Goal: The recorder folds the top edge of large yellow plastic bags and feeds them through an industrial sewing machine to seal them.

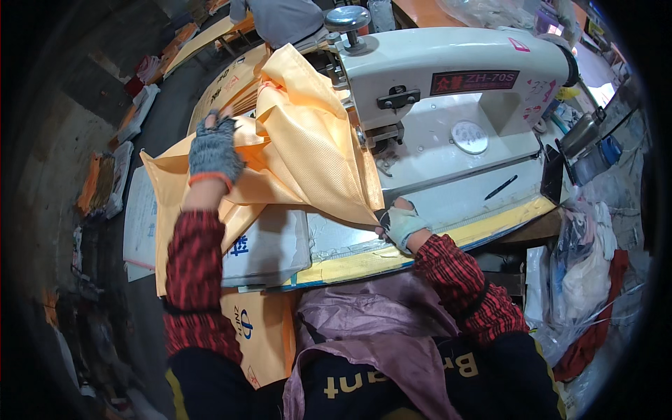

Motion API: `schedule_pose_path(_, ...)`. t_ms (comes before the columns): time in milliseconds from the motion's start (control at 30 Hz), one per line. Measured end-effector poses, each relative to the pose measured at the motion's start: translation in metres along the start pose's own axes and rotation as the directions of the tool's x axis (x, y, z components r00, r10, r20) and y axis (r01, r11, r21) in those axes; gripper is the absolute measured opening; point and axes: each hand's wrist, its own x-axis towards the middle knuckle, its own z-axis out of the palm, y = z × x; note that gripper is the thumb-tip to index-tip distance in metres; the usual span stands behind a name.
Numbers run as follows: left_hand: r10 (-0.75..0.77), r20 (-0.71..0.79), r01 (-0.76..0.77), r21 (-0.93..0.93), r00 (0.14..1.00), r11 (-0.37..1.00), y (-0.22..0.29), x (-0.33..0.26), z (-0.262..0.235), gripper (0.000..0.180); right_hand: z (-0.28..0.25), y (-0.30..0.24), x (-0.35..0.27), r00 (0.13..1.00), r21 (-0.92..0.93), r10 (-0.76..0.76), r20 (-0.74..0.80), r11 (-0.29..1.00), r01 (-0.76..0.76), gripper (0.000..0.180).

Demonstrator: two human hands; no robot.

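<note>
A yellow-orange woven bag (308,150) lies bunched and folded over the left end of the sewing machine's bed, one side standing up in a tall fold beside the needle area. My left hand (215,150), in a grey fingerless glove with an orange cuff, is closed on the bag's left part; its fingertips show only partly. Near the table's front edge, my right hand (404,222), in a pale glove, pinches the bag's lower right corner. The white sewing machine (455,59) stands just beyond the right hand, its needle area close to the bag's edge.
A black pen (501,187) and a round white disc (469,137) lie on the machine bed. Yellow tape (483,227) lines the table's front edge. Flat printed yellow bags (225,87) are stacked behind. Another person (287,21) sits at the back. Clear plastic (581,280) hangs at right.
</note>
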Motion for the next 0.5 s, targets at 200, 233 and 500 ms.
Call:
schedule_pose_path(200, -0.313, 0.228, 0.325, -0.016, 0.922, 0.946, -0.097, 0.017, 0.091, 0.032, 0.011, 0.014, 0.009, 0.998, 0.022, -0.059, -0.036, 0.998, 0.060, 0.015)
schedule_pose_path(233, -0.317, 0.129, 0.323, -0.027, 0.940, 0.946, -0.127, 0.007, 0.098, 0.028, 0.013, 0.011, 0.007, 0.998, 0.022, -0.061, -0.030, 0.998, 0.062, 0.015)
schedule_pose_path(500, -0.247, -0.499, 0.148, -0.229, 0.831, 0.962, -0.145, -0.176, -0.060, 0.027, -0.009, 0.004, -0.012, 0.891, -0.562, -0.378, 0.252, 0.692, 0.453, 0.031)
